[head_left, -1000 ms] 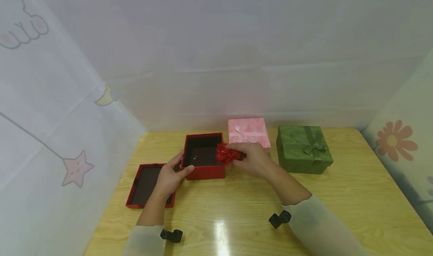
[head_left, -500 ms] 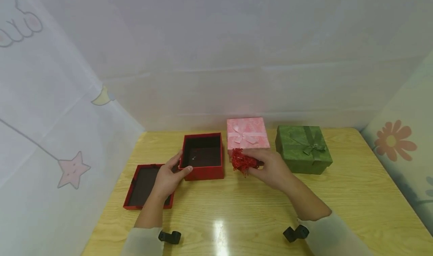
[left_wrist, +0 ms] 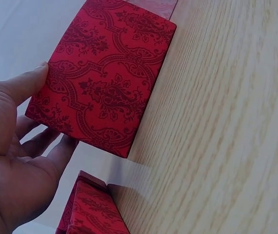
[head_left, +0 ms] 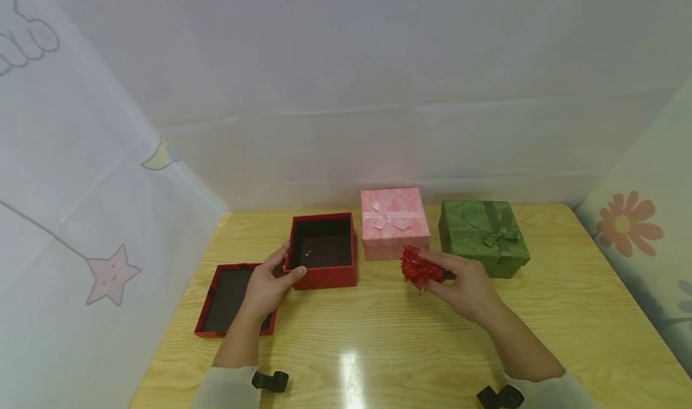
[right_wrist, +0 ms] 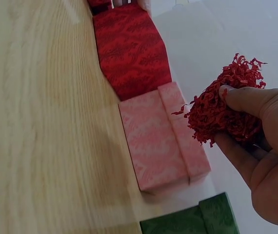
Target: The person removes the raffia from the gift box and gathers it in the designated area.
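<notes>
An uncovered red gift box (head_left: 327, 277) with a dark inside stands on the table, a few pale specks on its floor. My left hand (head_left: 268, 286) grips its near left corner, thumb at the front rim and fingers along the left side. In the left wrist view, the box's patterned side (left_wrist: 109, 73) faces me. A wad of red shredded paper (head_left: 418, 269) is pinched between thumb and fingers of my right hand (head_left: 467, 286), above the table in front of the pink and green boxes. The right wrist view shows the shredded paper (right_wrist: 222, 109) bunched, with loose curls sticking out.
The red lid (head_left: 227, 301) lies with its inside up at the left, partly behind my left forearm. Right of the red box stands a pink gift box (head_left: 394, 247) with a bow, then a green gift box (head_left: 481, 241). A white cloth wall (head_left: 346, 127) rises behind the table.
My right hand has moved right and toward me, carrying the red shredded paper from the red box's right rim to in front of the pink box. My left hand stays on the red box.
</notes>
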Demonstrator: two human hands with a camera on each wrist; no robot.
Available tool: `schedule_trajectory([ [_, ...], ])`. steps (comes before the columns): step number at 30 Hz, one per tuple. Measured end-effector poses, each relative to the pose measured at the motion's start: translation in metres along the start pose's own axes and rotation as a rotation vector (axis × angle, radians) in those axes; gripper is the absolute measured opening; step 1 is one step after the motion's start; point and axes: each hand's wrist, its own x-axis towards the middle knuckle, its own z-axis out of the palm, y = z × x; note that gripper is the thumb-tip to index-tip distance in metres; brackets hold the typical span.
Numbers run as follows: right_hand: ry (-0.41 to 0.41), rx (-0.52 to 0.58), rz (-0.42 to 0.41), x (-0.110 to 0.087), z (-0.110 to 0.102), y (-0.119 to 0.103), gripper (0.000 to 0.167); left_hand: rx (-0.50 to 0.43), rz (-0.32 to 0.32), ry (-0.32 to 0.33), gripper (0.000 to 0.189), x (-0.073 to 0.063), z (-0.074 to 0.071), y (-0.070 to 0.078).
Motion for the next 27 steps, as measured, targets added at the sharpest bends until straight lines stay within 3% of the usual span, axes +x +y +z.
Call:
schedule_trajectory([
  [11, 0.070, -0.084, 0.018, -0.028, -0.020, 0.018, 0.057, -0.005, 0.004, 0.000, 0.081, 0.002, 0.000, -0.002],
  [20, 0.106, -0.100, 0.051, -0.048, -0.035, 0.032, 0.057, 0.000, 0.007, 0.018, 0.085, 0.015, 0.003, -0.036],
  [27, 0.150, -0.142, 0.089, -0.068, -0.046, 0.045, 0.057, 0.004, 0.016, 0.018, 0.085, 0.015, 0.002, -0.037],
])
